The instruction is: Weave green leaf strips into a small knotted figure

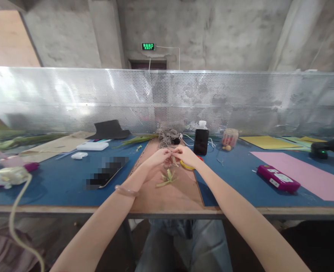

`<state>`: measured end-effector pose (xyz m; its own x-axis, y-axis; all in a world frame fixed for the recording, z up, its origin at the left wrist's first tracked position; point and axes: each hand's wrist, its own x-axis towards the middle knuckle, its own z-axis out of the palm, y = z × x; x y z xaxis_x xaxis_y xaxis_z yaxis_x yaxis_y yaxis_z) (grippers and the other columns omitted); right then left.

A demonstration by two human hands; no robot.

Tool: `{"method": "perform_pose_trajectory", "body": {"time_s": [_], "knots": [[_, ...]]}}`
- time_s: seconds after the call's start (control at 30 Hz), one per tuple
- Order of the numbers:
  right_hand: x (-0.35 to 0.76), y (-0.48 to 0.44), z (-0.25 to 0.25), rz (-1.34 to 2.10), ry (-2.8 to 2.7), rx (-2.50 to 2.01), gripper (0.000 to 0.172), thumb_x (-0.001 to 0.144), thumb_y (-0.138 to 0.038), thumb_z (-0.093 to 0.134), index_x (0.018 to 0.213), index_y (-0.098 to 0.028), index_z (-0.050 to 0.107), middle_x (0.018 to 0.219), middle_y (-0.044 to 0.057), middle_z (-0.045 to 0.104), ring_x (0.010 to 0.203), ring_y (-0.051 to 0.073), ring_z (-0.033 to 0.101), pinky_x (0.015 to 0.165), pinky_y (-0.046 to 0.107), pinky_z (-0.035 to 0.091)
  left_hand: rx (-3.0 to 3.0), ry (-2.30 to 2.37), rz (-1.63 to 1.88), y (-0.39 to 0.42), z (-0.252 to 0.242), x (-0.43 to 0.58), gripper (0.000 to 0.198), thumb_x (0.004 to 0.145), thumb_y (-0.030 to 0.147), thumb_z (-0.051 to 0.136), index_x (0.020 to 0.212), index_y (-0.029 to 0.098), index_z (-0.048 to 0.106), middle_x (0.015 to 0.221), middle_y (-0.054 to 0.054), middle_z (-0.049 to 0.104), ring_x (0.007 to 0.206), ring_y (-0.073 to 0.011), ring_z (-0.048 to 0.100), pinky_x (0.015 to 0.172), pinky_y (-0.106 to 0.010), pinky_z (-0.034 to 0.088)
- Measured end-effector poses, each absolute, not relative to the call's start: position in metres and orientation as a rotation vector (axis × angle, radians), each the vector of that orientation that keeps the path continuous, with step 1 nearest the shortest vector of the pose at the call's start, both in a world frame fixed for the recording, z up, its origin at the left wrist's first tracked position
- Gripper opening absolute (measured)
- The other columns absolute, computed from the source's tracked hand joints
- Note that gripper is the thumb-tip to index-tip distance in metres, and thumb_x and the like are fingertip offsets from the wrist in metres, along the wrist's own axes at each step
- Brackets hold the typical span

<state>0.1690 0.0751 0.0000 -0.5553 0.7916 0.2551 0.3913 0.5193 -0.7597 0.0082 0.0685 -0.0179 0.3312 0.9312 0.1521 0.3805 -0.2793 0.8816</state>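
My left hand [159, 156] and my right hand [186, 155] meet above a brown board [169, 196] at the table's middle. Both have their fingers pinched together around a small thing between them, too small to make out; it may be a piece of leaf or twine. Below the hands, pale green leaf strips [167, 178] lie on the board. A tangle of grey twine [168, 136] sits at the board's far end. A yellow ring-shaped object [187, 165] lies just under my right hand.
On the blue table: a black phone [201, 141] propped upright, a small patterned cup [229, 136], a magenta case [278, 178], pink paper [303, 172], yellow paper [269, 142], a flat phone [107, 173], a white box [92, 146], long green leaves [19, 140]. A perforated metal screen [99, 98] stands behind.
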Motion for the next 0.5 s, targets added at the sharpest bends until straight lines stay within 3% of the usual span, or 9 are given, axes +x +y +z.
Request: {"method": "perform_pose_trajectory", "body": {"time_s": [0.5], "knots": [[0.1695, 0.0784, -0.0014, 0.839, -2.167, -0.993, 0.020, 0.087, -0.027, 0.049, 0.098, -0.012, 0.056, 0.089, 0.003, 0.060, 0.072, 0.012, 0.059, 0.063, 0.029, 0.051, 1.827, 1.177, 0.962, 0.0676, -0.0153, 0.0073, 0.025, 0.086, 0.030, 0.048, 0.104, 0.013, 0.054, 0.098, -0.006, 0.059, 0.080, -0.0161, 0.059, 0.069, -0.035, 0.050]]}}
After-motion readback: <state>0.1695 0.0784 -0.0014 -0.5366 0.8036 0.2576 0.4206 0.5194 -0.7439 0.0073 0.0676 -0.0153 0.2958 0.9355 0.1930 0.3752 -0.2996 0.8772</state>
